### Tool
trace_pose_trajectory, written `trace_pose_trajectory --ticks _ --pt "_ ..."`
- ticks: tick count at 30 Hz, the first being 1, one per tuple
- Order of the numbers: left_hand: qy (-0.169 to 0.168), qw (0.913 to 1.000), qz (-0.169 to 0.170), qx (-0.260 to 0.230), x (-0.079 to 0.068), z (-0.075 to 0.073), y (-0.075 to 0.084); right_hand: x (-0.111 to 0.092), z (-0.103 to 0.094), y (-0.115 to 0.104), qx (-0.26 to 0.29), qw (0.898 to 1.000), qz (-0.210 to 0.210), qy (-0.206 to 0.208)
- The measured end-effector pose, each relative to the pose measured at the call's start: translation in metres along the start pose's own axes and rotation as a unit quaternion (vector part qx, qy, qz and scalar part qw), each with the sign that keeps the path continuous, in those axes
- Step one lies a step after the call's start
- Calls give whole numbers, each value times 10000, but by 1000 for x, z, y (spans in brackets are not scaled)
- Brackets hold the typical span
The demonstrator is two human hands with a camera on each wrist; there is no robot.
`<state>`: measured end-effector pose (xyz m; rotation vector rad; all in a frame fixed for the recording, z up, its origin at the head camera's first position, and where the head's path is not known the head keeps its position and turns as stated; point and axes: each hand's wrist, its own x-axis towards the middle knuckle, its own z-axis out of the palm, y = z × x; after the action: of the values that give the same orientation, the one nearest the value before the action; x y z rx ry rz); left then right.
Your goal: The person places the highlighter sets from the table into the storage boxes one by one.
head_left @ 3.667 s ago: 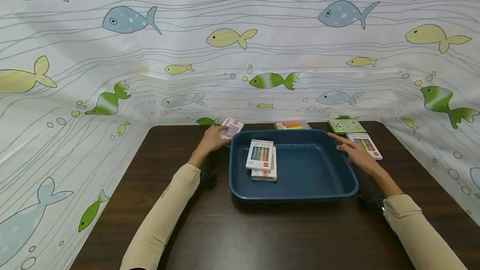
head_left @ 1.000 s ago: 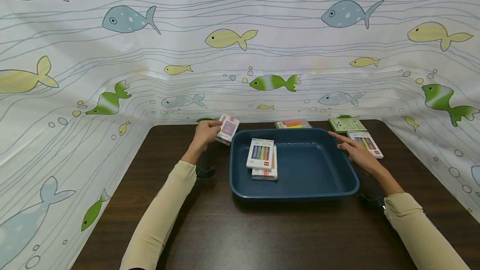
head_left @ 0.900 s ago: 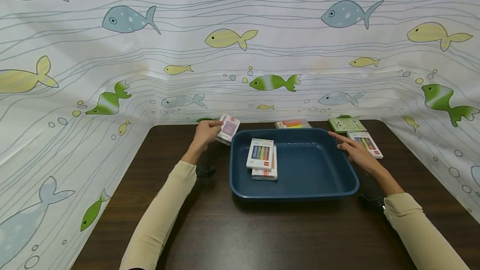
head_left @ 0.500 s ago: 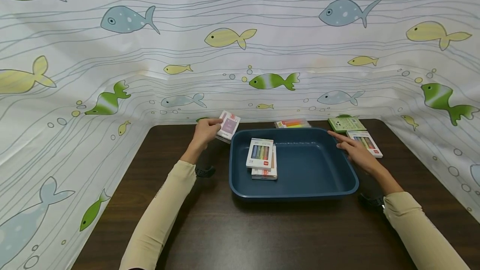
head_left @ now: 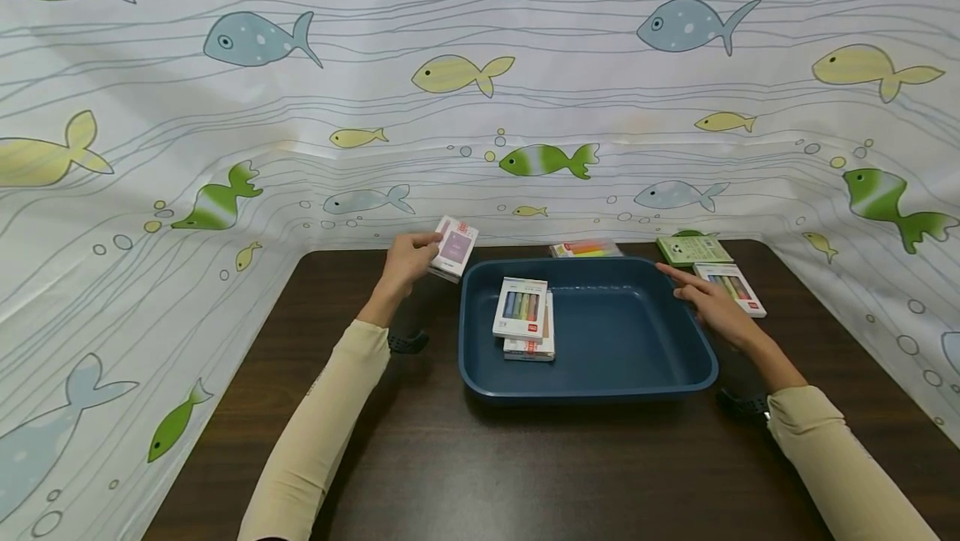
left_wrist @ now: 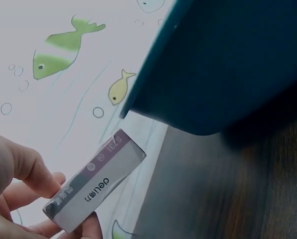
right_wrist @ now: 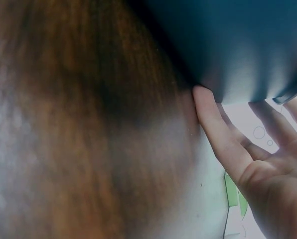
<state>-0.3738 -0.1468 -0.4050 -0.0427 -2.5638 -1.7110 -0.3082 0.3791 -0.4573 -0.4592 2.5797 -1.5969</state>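
My left hand (head_left: 407, 260) pinches a small white and mauve box (head_left: 453, 248) marked "deli", just beyond the tray's far left corner. In the left wrist view the thumb and fingers hold one end of the box (left_wrist: 96, 181), and its narrow side faces the camera. My right hand (head_left: 712, 308) lies along the right side of a dark blue tray (head_left: 588, 398) with fingers extended. Its fingertips touch the tray's outer wall in the right wrist view. Inside the tray, at left, a white box with a window of coloured sticks (head_left: 520, 309) overlaps another white box (head_left: 529, 351).
Behind the tray lies a clear-topped pack of coloured sticks (head_left: 587, 248). A green box (head_left: 693, 250) and another white box of coloured sticks (head_left: 731, 289) lie at back right. The dark wooden table (head_left: 510, 474) meets a fish-print cloth (head_left: 450, 116) along its back and sides.
My left hand and the white and mauve box have shifted slightly left, and the box is raised and tilted more towards the camera. The right hand and the tray stay put.
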Motion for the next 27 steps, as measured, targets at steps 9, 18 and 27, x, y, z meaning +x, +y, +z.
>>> trace_pose_trajectory --ticks 9,18,27 --pt "190 9994 147 259 0 4 8 -1 0 -1 35 10000 -3 -11" --pt "216 9995 200 130 -4 4 11 -1 1 -2 -11 10000 31 -20" --pt "276 9993 260 72 -6 5 17 -1 1 -2 -55 10000 -38 -26"
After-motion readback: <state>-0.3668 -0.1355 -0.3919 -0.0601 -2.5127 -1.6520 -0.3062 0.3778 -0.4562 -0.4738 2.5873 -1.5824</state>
